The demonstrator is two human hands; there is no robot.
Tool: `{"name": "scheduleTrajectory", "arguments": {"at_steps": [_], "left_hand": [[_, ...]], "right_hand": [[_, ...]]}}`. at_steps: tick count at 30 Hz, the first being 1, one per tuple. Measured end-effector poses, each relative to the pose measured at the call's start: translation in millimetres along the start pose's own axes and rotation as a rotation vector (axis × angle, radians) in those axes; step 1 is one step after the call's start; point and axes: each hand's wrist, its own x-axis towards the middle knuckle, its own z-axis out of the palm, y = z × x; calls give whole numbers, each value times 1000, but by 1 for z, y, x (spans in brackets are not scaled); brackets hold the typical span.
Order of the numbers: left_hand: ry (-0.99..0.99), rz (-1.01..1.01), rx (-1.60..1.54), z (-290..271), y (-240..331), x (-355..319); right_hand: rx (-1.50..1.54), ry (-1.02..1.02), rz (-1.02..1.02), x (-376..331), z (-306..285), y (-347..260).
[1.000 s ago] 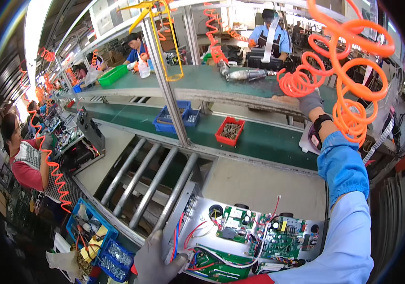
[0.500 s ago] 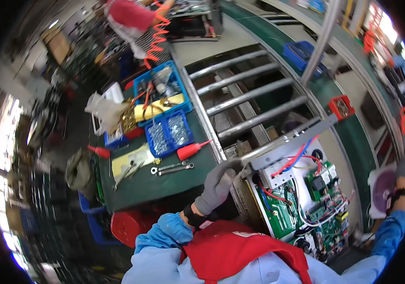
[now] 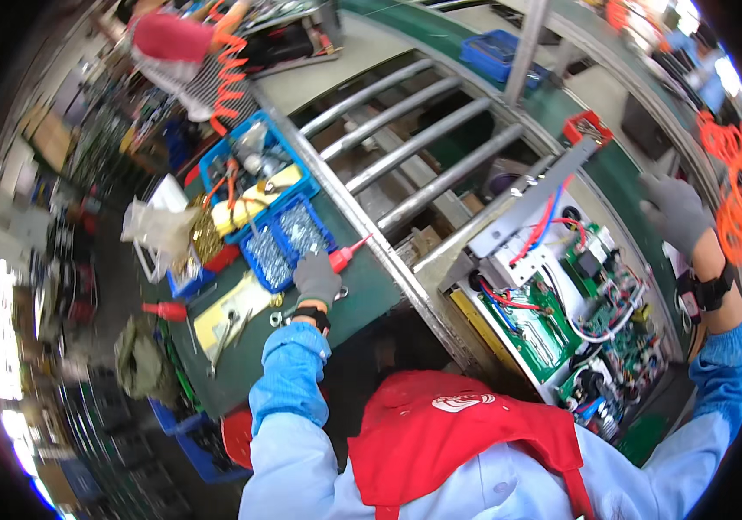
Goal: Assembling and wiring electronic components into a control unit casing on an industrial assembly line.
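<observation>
While left hand (image 3: pixel 316 277) covers red-handled screwdriver (image 3: pixel 345 253), bench edge near

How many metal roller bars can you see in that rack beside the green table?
4 roller bars run slanted and parallel in the rack, between the left hand on the green table and the open circuit-board unit. More may be hidden.

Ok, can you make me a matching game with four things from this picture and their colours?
Things:
1. left hand glove
2. screwdriver handle
3. circuit board
4. screw tray

Colours:
a. green
b. blue
c. grey
d. red

Pairs: 1-c, 2-d, 3-a, 4-b
</observation>
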Motion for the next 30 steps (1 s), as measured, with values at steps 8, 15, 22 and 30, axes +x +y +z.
{"name": "scheduleTrajectory", "arguments": {"at_steps": [8,15,22,30], "left_hand": [[-60,38,198,-11,18,-2],[103,187,-933,-59,-5,-42],[-564,720,-1736,-213,126,-198],[-931,782,-1435,-190,231,-205]], "right_hand": [[116,116,-233,-53,-59,-95],[303,-85,-41,-88,-52,-77],[1208,-124,-202,-103,-49,-99],[1432,-460,189,-91,-34,-92]]}}
